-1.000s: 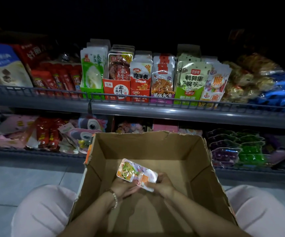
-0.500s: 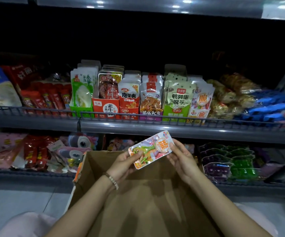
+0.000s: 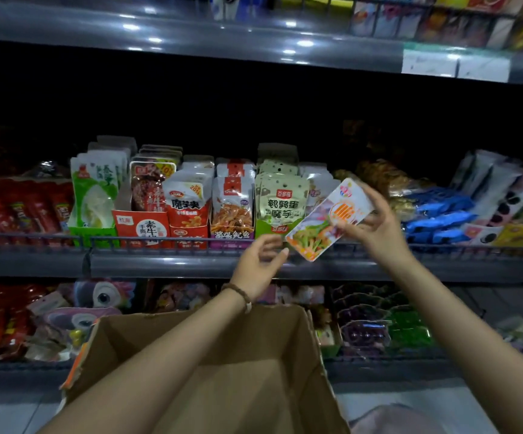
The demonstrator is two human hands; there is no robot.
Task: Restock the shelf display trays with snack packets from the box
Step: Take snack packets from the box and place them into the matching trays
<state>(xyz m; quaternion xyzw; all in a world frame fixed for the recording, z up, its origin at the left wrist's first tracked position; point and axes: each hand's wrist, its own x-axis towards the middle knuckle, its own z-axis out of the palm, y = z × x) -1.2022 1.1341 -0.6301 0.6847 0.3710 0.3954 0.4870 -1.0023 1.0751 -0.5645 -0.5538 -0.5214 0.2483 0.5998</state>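
Head view: the right hand (image 3: 376, 220) pinches the snack packet (image 3: 326, 220) by its upper end, long axis slanting down-left, before the rightmost packet row (image 3: 318, 191), while the left hand (image 3: 260, 264) hangs loose-fingered beside its lower corner.

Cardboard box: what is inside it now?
Inside the cardboard box only bare floor and walls show, no packets. The left forearm crosses it and hides a strip of floor; its near end is off-frame.

Both arms are stretching forward and up. The right hand (image 3: 376, 223) is pinching a snack packet (image 3: 323, 227) between thumb and fingers; the left hand (image 3: 258, 264) is hovering lower, fingers loosely curled, holding nothing
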